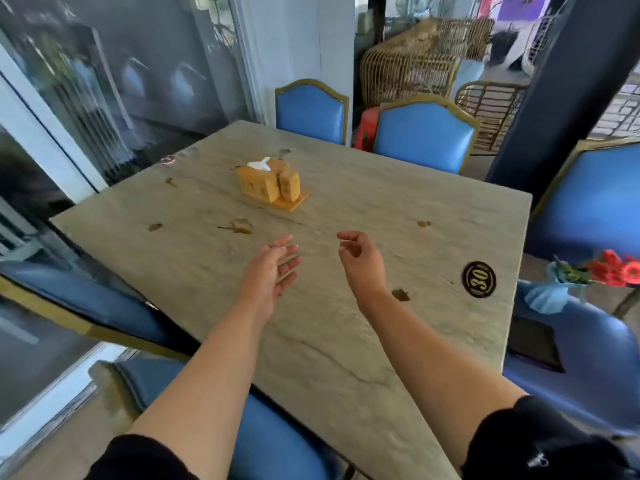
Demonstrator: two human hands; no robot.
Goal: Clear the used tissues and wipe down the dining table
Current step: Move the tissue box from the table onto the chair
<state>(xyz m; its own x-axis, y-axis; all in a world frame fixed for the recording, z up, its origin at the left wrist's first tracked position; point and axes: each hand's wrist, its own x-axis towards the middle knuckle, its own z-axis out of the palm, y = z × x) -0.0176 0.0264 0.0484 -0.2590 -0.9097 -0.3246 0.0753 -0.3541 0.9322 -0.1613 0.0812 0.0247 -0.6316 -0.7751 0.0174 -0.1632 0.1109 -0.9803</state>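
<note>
Hands hover, apparently empty, over table.

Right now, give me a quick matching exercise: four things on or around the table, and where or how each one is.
Things:
1. tissue box
2. number disc
3. left hand
4. flowers

Places or states:
A. near the table's right edge
B. open, empty, above the table
C. mid-table, white tissue sticking up
D. off the table, far right

Pairs: 1-C, 2-A, 3-B, 4-D
</note>
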